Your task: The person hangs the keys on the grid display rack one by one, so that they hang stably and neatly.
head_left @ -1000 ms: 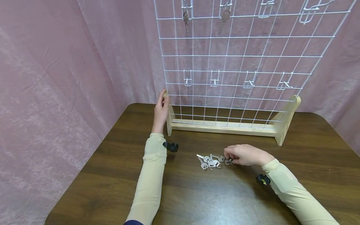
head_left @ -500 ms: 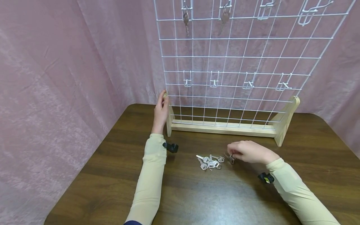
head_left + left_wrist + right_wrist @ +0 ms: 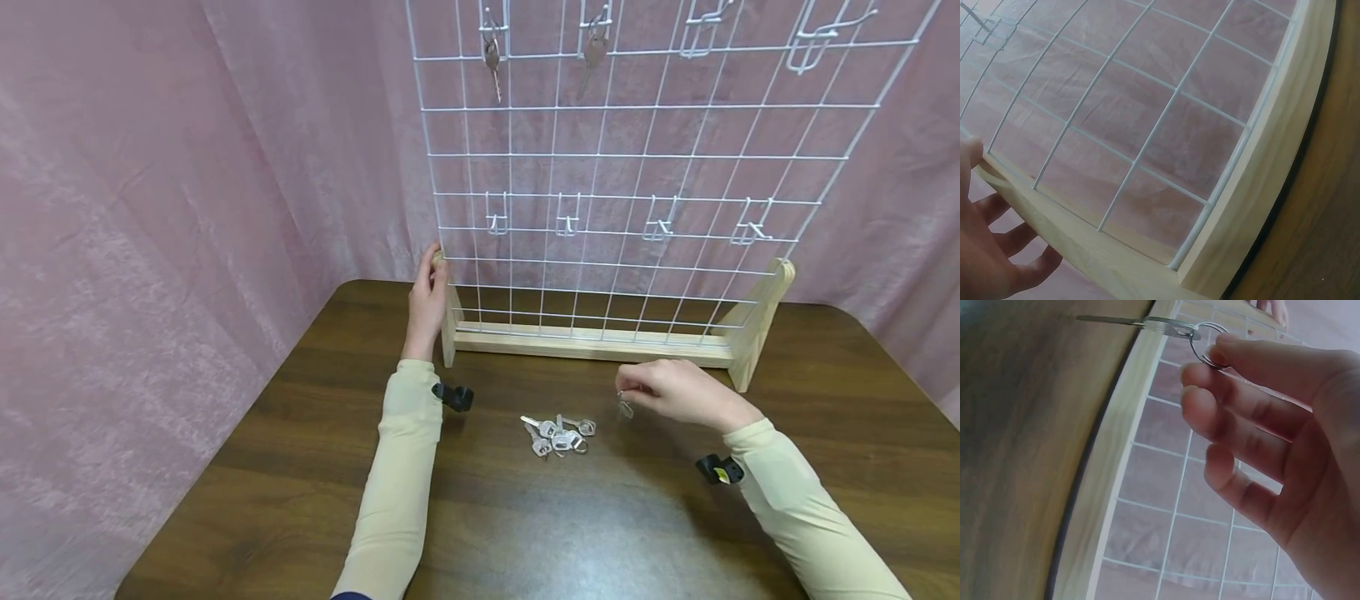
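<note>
My right hand [image 3: 678, 393] pinches a metal ring [image 3: 1196, 347] between thumb and fingertips. From the ring hangs a silver key [image 3: 1163, 326], lifted off the table, to the right of the key pile. Several more keys [image 3: 558, 436], some with rings, lie together on the table. At the left end of the white wire grid rack [image 3: 600, 200], my left hand [image 3: 427, 304] holds the wooden side post [image 3: 1041, 212], thumb on one side and fingers on the other. Two keys hang from upper hooks: one at the far left [image 3: 492, 58], the other [image 3: 596, 54] beside it.
Further upper hooks [image 3: 702, 32] and a lower row of hooks [image 3: 657, 229] carry no keys. A wooden base bar [image 3: 585, 343] and right side post [image 3: 761, 321] support the grid. A pink curtain [image 3: 187, 208] hangs behind the brown table [image 3: 300, 467].
My right hand has picked up one key by its ring from beside the pile and moved up and to the right with it. My left hand stays on the post.
</note>
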Available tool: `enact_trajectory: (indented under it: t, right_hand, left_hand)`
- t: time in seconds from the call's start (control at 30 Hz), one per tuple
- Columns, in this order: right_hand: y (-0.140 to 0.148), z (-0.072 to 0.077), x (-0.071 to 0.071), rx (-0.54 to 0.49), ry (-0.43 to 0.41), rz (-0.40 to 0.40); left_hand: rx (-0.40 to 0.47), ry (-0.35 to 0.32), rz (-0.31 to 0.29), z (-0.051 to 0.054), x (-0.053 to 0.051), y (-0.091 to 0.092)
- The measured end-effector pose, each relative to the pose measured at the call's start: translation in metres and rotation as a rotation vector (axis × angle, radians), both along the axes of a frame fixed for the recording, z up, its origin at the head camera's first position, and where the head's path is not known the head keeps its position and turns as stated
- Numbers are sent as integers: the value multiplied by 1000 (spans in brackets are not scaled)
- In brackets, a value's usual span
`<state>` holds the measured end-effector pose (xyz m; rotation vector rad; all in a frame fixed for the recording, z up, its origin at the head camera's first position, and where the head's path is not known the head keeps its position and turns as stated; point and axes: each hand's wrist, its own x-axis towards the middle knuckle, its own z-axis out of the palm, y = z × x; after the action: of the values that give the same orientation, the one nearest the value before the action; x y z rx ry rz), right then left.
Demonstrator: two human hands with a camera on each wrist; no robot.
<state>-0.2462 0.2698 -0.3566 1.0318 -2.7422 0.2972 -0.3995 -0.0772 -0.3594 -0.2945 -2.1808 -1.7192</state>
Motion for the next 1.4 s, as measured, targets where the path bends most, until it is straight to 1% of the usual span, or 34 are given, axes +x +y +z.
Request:
enact_trajectory:
  t: [0.2, 0.53, 0.63, 0.8, 0.97, 1.13, 1.3, 1.4]
  right_hand:
    - [3, 7, 4, -30, 52, -34]
    - [7, 15, 6, -102, 136, -11]
    - [10, 16, 7, -107, 140, -14]
    - [13, 18, 8, -107, 126, -6]
    - [14, 20, 8, -131, 142, -1]
    - [13, 23, 9, -154, 152, 24]
    - [13, 26, 11, -154, 177, 40]
    - [12, 30, 11, -143, 221, 43]
  left_hand:
    - [7, 12, 0, 1, 0, 1]
    - [6, 15, 3, 0, 0, 3]
    - [2, 12, -6, 0, 1, 4]
    - [3, 15, 1, -2, -1, 4]
    - [-1, 13, 14, -3, -2, 3]
    - [-3, 13, 8, -2, -2, 1]
    - [-6, 20, 9, -1, -2, 1]
    - [-7, 19, 22, -1, -2, 0]
